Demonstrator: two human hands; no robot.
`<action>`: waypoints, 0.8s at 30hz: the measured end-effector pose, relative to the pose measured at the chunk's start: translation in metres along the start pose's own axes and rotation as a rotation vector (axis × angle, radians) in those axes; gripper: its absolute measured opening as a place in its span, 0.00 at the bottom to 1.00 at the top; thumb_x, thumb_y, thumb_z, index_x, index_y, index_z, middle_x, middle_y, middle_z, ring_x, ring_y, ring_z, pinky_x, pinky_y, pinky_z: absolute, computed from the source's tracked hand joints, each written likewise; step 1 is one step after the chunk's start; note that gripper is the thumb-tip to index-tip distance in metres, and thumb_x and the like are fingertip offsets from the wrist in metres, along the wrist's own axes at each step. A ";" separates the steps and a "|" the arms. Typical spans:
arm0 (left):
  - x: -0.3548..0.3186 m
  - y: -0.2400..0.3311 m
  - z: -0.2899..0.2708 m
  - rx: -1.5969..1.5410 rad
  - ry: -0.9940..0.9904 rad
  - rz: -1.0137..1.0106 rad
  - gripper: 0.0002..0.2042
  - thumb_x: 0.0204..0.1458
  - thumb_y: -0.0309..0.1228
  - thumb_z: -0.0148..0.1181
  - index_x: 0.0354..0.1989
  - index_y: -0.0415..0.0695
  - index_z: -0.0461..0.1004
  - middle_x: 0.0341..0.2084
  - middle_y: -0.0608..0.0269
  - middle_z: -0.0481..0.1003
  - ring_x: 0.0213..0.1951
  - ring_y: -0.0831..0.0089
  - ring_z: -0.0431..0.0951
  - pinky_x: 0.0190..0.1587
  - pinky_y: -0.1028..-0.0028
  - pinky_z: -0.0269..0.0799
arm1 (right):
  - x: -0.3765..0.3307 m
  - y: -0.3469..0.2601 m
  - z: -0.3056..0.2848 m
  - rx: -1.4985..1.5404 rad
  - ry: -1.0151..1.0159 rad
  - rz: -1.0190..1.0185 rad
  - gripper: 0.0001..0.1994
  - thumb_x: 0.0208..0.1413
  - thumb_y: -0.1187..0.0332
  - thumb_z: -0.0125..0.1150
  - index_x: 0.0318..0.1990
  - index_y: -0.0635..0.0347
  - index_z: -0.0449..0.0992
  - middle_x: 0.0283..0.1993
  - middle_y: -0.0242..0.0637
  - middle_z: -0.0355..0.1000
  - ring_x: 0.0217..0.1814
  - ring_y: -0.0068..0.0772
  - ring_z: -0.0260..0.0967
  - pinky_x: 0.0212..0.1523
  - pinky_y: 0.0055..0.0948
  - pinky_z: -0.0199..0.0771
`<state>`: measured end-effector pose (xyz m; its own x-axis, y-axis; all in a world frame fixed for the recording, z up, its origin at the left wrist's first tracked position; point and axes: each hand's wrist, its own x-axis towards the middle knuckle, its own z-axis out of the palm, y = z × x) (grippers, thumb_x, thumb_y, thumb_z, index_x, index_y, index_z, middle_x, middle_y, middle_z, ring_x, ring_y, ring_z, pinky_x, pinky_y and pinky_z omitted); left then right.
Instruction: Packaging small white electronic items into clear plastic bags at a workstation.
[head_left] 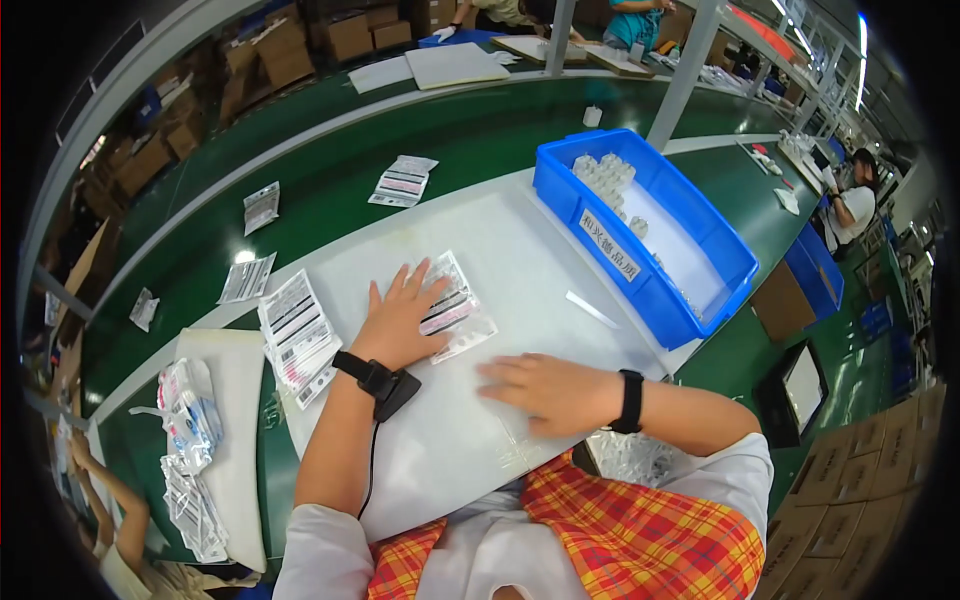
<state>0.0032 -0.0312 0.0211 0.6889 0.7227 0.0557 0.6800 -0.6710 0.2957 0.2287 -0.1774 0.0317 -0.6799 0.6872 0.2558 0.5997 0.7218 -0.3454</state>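
My left hand [400, 322] lies with fingers spread over a flat printed packet [466, 318], silvery-white with dark and pink print, on the white work board [440, 450]. Part of that packet is hidden beneath the fingers. To its right, my right hand [545, 390] hovers over or rests on the board, slightly blurred, with its fingers stretched out and nothing visible in them. A fanned pile of similar packets [298, 325] sits by my left wrist. Around that wrist is a black strap with a small box and a cord.
A blue bin [598, 250] with small whitish parts [605, 178] stands at the right. Near it lies a thin white strip [592, 310]. Loose packets [403, 181] lie on the green belt [330, 190]. Packs [190, 415] sit at left. Other people work around; cartons [850, 480] stand right.
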 end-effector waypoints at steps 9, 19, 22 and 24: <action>0.005 0.012 0.013 -0.312 0.000 0.056 0.30 0.44 0.30 0.56 0.61 0.41 0.63 0.64 0.49 0.59 0.66 0.54 0.57 0.66 0.64 0.54 | 0.060 0.058 -0.021 0.217 0.033 0.146 0.27 0.43 0.79 0.50 0.57 0.64 0.66 0.59 0.49 0.65 0.61 0.51 0.62 0.60 0.41 0.63; 0.006 0.009 0.022 -0.312 0.075 0.043 0.27 0.45 0.27 0.55 0.58 0.39 0.65 0.61 0.50 0.63 0.64 0.55 0.61 0.65 0.66 0.58 | -0.011 0.030 -0.022 -0.077 -0.177 0.107 0.25 0.47 0.75 0.52 0.57 0.65 0.68 0.61 0.48 0.65 0.64 0.48 0.62 0.62 0.40 0.64; 0.005 0.003 0.024 -0.270 0.097 0.074 0.26 0.45 0.27 0.54 0.57 0.39 0.65 0.61 0.50 0.64 0.63 0.55 0.62 0.64 0.66 0.59 | -0.022 0.002 -0.086 0.100 -0.261 0.175 0.22 0.49 0.75 0.53 0.55 0.63 0.70 0.59 0.47 0.67 0.62 0.46 0.64 0.62 0.38 0.63; -0.001 0.001 0.019 -0.268 0.113 0.058 0.23 0.46 0.25 0.51 0.55 0.39 0.68 0.60 0.49 0.65 0.61 0.53 0.64 0.63 0.65 0.59 | -0.028 0.000 -0.142 0.177 0.051 0.342 0.20 0.49 0.76 0.55 0.53 0.61 0.72 0.55 0.45 0.70 0.59 0.43 0.67 0.59 0.36 0.65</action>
<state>0.0080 -0.0353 0.0028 0.6818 0.7086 0.1817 0.5392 -0.6547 0.5298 0.3077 -0.1846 0.1531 -0.4286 0.8922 0.1422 0.7031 0.4282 -0.5677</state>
